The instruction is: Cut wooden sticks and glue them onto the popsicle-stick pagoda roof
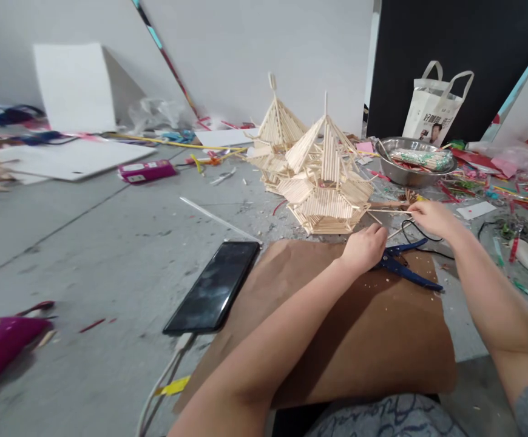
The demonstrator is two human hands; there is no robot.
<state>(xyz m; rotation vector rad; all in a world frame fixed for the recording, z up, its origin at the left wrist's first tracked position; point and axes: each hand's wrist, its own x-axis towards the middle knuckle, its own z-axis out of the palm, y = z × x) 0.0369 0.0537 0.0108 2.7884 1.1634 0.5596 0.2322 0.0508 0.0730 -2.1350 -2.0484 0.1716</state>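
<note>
Between the fingertips of my right hand [431, 218] is a thin wooden stick [394, 211], pointing left toward the model. My left hand [365, 247] is closed in front of the pavilion-like stick model [330, 203]; its fingers are turned away, so what they hold is hidden. A pale sliver of wood shows just beyond those fingertips. Beneath and right of my left hand lies a blue-handled cutter [409, 272], partly covered by it. The model has a pointed roof of many thin sticks, and a similar stick model [278, 124] stands close behind it.
Brown paper [373, 340] covers the floor before me. Left of it lies a phone [213, 288] with a cable [161, 370]. A metal bowl [412, 176] of wrapped sticks stands back right, near a white bag [432, 112]. Purple packets [148, 172] and scraps lie around.
</note>
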